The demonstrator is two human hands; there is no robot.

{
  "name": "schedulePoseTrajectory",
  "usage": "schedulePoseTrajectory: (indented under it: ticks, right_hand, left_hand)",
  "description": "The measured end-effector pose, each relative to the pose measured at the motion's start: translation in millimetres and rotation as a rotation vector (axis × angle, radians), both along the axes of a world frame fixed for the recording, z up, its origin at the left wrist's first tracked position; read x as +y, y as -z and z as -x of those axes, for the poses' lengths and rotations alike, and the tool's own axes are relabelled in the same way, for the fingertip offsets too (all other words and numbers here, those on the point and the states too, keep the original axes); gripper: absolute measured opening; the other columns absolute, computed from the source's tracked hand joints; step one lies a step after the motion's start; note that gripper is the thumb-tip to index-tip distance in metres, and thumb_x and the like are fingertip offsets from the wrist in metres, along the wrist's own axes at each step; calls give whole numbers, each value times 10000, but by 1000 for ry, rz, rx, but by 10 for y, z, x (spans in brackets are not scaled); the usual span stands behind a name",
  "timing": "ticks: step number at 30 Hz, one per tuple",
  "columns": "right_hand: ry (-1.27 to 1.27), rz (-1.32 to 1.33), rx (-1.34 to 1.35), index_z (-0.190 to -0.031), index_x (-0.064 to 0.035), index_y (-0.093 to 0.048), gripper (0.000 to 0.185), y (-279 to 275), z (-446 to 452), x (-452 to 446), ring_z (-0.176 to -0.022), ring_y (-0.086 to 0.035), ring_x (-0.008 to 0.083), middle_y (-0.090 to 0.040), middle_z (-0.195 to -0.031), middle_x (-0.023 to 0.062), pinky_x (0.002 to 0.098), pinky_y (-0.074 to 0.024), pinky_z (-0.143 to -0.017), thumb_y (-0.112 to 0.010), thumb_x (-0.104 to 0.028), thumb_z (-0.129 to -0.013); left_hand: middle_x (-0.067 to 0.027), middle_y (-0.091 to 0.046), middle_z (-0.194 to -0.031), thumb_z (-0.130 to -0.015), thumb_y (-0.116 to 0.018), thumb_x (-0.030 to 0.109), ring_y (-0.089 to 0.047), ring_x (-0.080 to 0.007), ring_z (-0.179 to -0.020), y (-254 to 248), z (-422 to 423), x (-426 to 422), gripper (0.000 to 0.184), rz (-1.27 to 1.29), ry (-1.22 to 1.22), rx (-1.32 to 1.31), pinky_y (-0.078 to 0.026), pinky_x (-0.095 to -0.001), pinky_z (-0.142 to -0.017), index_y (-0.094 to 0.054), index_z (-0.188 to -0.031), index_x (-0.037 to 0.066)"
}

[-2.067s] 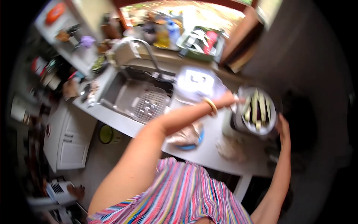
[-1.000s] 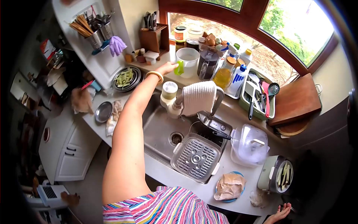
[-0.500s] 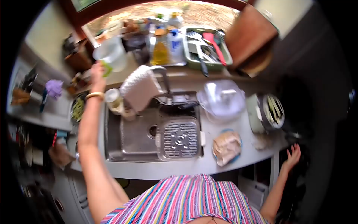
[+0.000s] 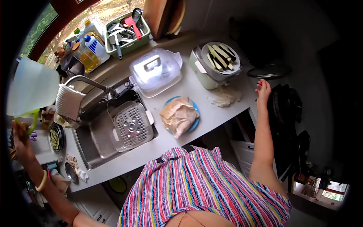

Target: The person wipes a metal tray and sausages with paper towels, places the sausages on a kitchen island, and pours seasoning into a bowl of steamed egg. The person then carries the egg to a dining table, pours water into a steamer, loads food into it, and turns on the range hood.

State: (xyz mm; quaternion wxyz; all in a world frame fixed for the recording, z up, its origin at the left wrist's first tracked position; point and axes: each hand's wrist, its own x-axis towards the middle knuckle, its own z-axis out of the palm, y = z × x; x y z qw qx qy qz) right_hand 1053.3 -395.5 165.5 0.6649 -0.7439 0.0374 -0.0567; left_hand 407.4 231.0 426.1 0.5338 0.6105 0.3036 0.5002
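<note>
At the far left, my left hand is wrapped round the green handle of a translucent plastic pitcher, which is raised off the surface and tilted. Whether it contains anything I cannot tell. My right hand is stretched out over the counter's right end with its fingers apart, holding nothing. Nearest to it are a dark round lid and a pale green steamer. On the steamer sits a white plate of eggplant strips.
A steel sink has a perforated tray across one side and a cloth-draped faucet. A clear lid, a crumpled cloth on a blue plate and a utensil basket stand nearby. Black cookware is at right.
My left hand has lifted the pitcher away from the windowsill toward me. My view has turned right, and my right hand has come forward beside the steamer.
</note>
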Motion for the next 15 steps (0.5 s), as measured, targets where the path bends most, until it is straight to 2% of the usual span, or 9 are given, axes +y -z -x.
schedulePoseTrajectory:
  ticks: [1, 3, 4, 6, 7, 10, 12, 13, 15]
  right_hand:
    - [-108, 188, 13, -947, -64, -600, 201, 147, -144, -56, -673, -555, 84, -613, -809, 5, 221, -433, -511, -497, -227, -893]
    - [-316, 414, 62, -895, -49, -608, 198, 525, -305, -78, -625, -569, 104, -615, -727, 28, 248, -450, -505, -532, -229, -864]
    - [-412, 454, 103, -882, -36, -608, 215, 754, -283, 7, -614, -581, 123, -617, -700, 49, 273, -465, -512, -557, -242, -844]
    - [-494, 629, -132, -846, 15, -602, 361, 1192, -193, 172, -715, -624, 266, -640, -758, 157, 370, -487, -647, -634, -337, -778]
    - [-523, 588, -92, -828, 11, -609, 377, 1492, -231, 245, -737, -623, 294, -643, -774, 169, 371, -483, -676, -652, -358, -766]
    - [-649, 503, 14, -868, 17, -600, 491, 1842, -262, 481, -792, -603, 370, -635, -823, 201, 412, -468, -708, -640, -458, -749]
    - [-574, 581, -68, -805, 48, -581, 447, 1746, -183, 590, -704, -596, 354, -613, -754, 213, 402, -455, -648, -611, -398, -800]
    - [-572, 555, -82, -795, 50, -577, 452, 1762, -199, 604, -712, -588, 372, -610, -756, 219, 409, -451, -655, -594, -401, -810]
    - [-569, 507, -96, -775, 54, -569, 464, 1833, -232, 611, -728, -572, 407, -603, -761, 233, 424, -445, -668, -559, -407, -831]
  left_hand:
    - [-16, -547, -798, -955, -431, 231, -520, -144, -786, 89, -199, -390, 311, 91, -10, -67, -411, -299, -879, -553, -1179, 51]
    - [-15, -468, -668, -942, -454, 290, -500, -152, -728, 298, -871, -1343, 288, 121, 198, -10, -401, -315, -820, -592, -858, 51]
    - [-20, -463, -667, -949, -440, 269, -494, -159, -729, 498, -1111, -1692, 280, 183, 201, -43, -403, -319, -817, -556, -819, 50]
    - [-23, -439, -649, -958, -421, 254, -443, -152, -684, 862, -1627, -2421, 288, 253, 322, -121, -401, -320, -789, -507, -762, 61]
    - [-11, -390, -623, -954, -432, 269, -389, -147, -646, 981, -2009, -2922, 300, 276, 46, -43, -391, -313, -767, -470, -726, 78]
    - [33, -300, -598, -950, -443, 252, -275, -93, -578, 1417, -2636, -3788, 310, 328, 171, 1, -350, -260, -661, -398, -676, 114]
    - [50, -435, -708, -930, -488, 256, -383, -53, -666, 1694, -2963, -4315, 231, 364, 49, 63, -346, -218, -668, -482, -760, 99]
    - [38, -474, -733, -909, -532, 233, -406, -49, -685, 1862, -3011, -4432, 192, 360, 212, 42, -336, -209, -634, -534, -793, 80]
    - [40, -435, -688, -902, -503, 185, -367, -54, -648, 2107, -3234, -4710, 195, 350, 268, 175, -297, -213, -596, -512, -752, 62]
